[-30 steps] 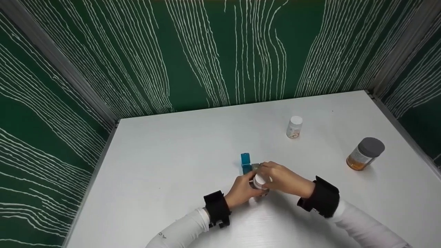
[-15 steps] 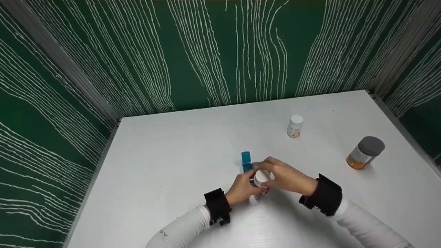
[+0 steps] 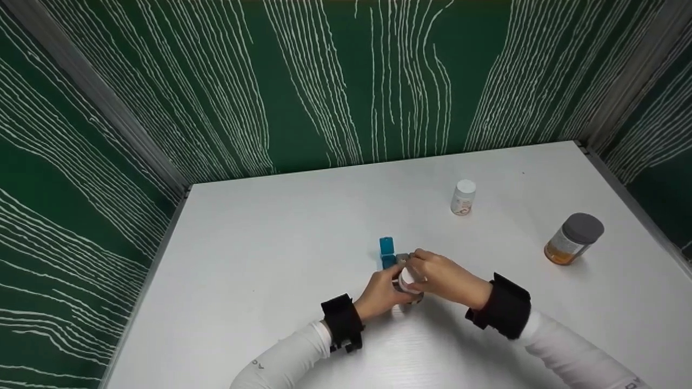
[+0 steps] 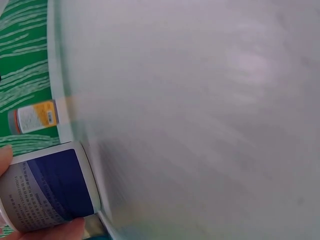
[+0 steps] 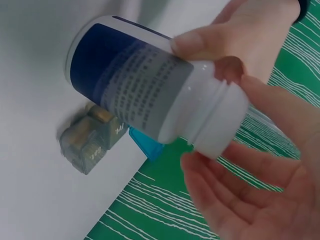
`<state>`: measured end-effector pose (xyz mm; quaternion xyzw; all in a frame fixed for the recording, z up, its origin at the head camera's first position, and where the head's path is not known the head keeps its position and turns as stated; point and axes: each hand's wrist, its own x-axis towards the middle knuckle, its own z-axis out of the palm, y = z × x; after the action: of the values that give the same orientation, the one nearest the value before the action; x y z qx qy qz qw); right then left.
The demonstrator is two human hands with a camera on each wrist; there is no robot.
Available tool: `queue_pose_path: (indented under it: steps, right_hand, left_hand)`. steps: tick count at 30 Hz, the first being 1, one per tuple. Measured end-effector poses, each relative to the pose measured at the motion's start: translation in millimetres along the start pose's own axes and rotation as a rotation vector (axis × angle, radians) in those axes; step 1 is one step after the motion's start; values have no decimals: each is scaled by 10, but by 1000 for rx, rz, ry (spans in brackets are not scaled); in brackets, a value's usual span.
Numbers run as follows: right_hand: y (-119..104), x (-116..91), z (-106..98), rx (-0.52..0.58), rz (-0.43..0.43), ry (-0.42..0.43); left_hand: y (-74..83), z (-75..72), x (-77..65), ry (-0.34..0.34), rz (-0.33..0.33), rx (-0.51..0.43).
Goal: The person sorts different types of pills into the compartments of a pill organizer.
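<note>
A white pill bottle [image 5: 132,82] with a blue and grey label is held by its body in my left hand [image 3: 378,295], whose thumb shows along its side in the right wrist view. My right hand [image 3: 447,280] grips the white cap [image 5: 224,120], fingers on one side and thumb on the other. The cap sits on the bottle's neck. Just beyond the bottle lies a pill organizer [image 5: 86,142] with greyish see-through compartments. One blue compartment lid [image 3: 386,246] of it stands open. My hands hide part of the organizer in the head view.
A small white bottle [image 3: 463,198] stands upright farther back on the white table [image 3: 281,232]. To the right is a larger jar [image 3: 573,239] with a grey lid and an orange lower part. Green walls [image 3: 313,81] with white lines border the table at the back and sides.
My right hand has shifted slightly on the cap, its wrist moving a little right and then back left. My left hand keeps its hold on the bottle, nearly still.
</note>
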<state>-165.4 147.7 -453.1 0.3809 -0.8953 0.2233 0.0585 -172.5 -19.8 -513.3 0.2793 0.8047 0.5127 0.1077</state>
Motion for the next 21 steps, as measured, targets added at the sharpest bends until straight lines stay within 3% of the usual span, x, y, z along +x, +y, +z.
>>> queue_pose_path:
  steps: [6, 10, 13, 18, 21]
  right_hand:
    - [19, -8, -121, 185, 6, -134]
    - [17, -10, -99, 204, 11, -125]
    - [-2, -10, -6, 102, 3, -41]
    - [-31, 15, 142, -235, -59, 161]
    - [-47, 36, 139, -303, -80, 189]
  left_hand:
    - [13, -5, -4, -5, -13, -3]
    - [17, -9, -7, -11, -12, 1]
    - [19, -14, -12, -6, 13, 17]
    - [146, -43, -31, 3, 25, 14]
    - [206, -64, -36, 2, 20, 17]
